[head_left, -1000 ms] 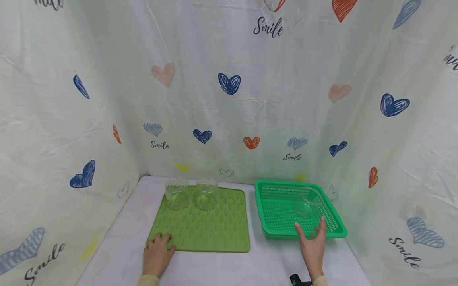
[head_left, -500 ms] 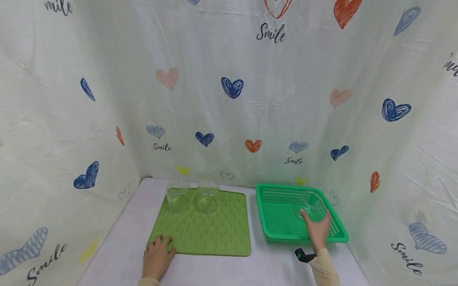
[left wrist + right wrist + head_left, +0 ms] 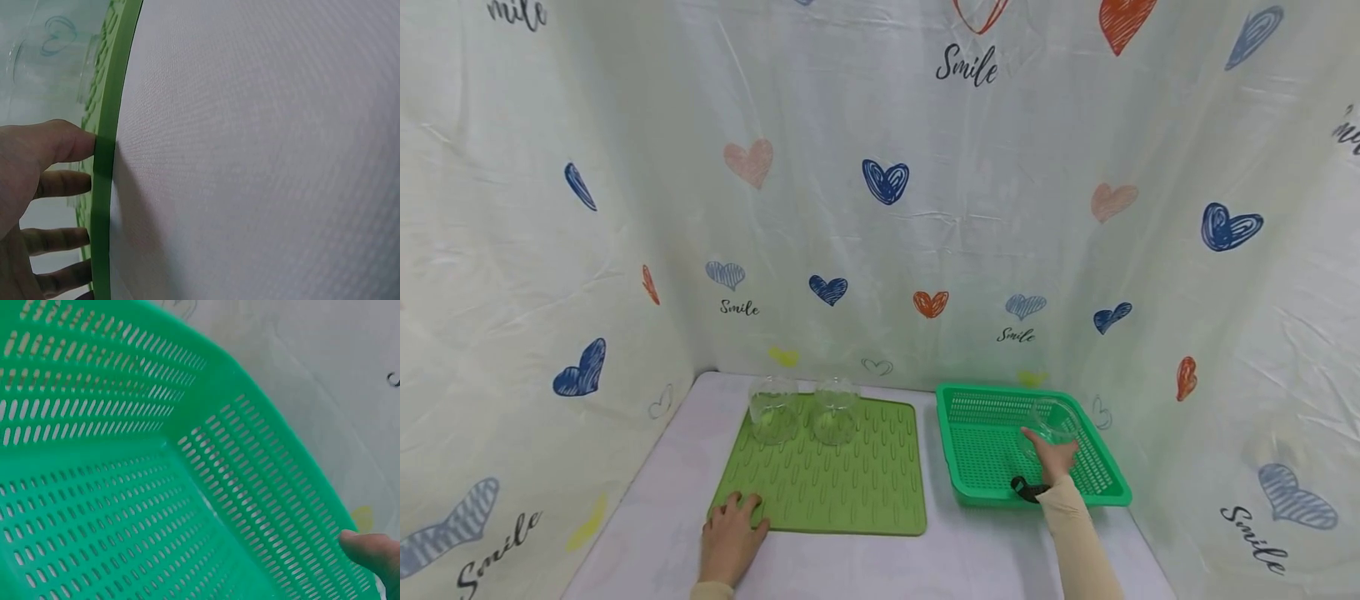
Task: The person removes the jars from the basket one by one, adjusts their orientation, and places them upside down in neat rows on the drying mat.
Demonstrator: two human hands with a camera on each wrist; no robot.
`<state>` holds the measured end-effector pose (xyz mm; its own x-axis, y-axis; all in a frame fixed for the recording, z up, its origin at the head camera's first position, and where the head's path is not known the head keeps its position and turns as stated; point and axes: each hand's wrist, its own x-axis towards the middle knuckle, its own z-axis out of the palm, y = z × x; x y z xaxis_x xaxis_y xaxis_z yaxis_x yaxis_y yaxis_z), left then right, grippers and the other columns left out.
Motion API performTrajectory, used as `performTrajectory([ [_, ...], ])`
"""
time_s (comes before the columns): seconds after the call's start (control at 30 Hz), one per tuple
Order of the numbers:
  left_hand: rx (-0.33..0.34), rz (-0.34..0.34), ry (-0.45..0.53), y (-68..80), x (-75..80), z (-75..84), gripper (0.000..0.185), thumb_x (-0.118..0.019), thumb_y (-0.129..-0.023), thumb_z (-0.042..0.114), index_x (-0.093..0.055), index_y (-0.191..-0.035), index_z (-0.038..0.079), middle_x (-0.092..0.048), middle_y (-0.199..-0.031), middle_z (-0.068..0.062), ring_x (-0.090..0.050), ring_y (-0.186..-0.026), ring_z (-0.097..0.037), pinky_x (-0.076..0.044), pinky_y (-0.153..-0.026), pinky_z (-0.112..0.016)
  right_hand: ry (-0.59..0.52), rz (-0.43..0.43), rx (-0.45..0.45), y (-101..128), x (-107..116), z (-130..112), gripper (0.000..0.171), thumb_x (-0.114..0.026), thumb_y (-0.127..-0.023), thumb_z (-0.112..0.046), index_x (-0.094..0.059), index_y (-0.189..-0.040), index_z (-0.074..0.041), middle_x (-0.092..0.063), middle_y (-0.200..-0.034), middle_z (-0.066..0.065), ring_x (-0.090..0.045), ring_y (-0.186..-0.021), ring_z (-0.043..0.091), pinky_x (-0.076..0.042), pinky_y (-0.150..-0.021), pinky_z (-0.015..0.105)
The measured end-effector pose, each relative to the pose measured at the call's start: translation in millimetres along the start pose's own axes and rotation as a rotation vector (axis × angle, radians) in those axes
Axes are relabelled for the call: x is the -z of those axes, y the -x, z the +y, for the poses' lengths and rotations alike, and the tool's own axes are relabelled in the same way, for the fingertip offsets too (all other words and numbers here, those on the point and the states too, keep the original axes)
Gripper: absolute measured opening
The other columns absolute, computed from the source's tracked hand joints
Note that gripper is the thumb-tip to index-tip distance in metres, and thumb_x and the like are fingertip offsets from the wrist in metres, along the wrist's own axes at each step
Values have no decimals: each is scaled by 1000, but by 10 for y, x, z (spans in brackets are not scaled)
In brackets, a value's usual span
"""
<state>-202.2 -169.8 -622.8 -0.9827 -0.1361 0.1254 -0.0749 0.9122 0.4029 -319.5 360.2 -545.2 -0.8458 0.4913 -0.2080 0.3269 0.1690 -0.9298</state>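
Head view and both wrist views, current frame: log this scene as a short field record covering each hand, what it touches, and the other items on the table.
left hand: rests flat on the near left corner of the mat, fingers straight
right hand: inside the basket, at the clear glass bowl; grip not clear
mat: light green ribbed mat lying flat on the table
basket: green slotted basket, right of the mat
glass bowl: in the basket's far right part
glasses on mat: two clear glasses at its far edge, side by side
table: white
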Motion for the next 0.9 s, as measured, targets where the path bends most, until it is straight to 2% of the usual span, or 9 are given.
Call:
performTrajectory([
  [0.2, -8, 2, 16, 5, -14, 7, 40, -71, -83, 29, -63, -117, 9, -51, -128, -29, -50, -109, -55, -44, -84, -70, -1, 51, -32, -132, -11, 77, 124, -69, -82, -53, 24, -148, -3, 24, -150, 37, 13, -140, 57, -16, -114, 66],
  [0.4, -7, -2, 27, -16, -20, 28, 40, -70, -84, 30, -63, -117, 9, -51, -128, -28, -49, -110, -54, -43, -86, -70, -18, 112, 6, -216, 30, 60, 111, -65, -89, -39, 22, -149, -4, 21, -155, 28, 20, -141, 50, -4, -116, 66],
  [0.53, -6, 10, 30, -35, 0, 40, 40, -71, -84, 30, -63, -117, 9, -50, -129, -29, -49, -111, -54, -43, -86, -70, -12, 139, 37, -275, 42, 28, 110, -65, -88, -42, 19, -151, -8, 17, -157, 28, 14, -143, 50, -8, -116, 66],
  [0.67, 1, 10, 22, -32, 20, 40, 40, -71, -84, 30, -63, -117, 9, -50, -129, -29, -49, -111, -55, -43, -87, -70, 7, 142, 52, -311, 40, 10, 114, -68, -85, -48, 16, -152, -10, 13, -155, 32, 4, -142, 55, -15, -113, 68],
  [0.9, 8, -2, 13, 6, 44, 33, 40, -71, -84, 29, -63, -116, 8, -51, -128, -30, -49, -109, -55, -43, -86, -70, 44, 107, 27, -367, 31, 45, 123, -70, -80, -56, 21, -150, -11, 20, -151, 36, 8, -139, 60, -12, -111, 72],
])
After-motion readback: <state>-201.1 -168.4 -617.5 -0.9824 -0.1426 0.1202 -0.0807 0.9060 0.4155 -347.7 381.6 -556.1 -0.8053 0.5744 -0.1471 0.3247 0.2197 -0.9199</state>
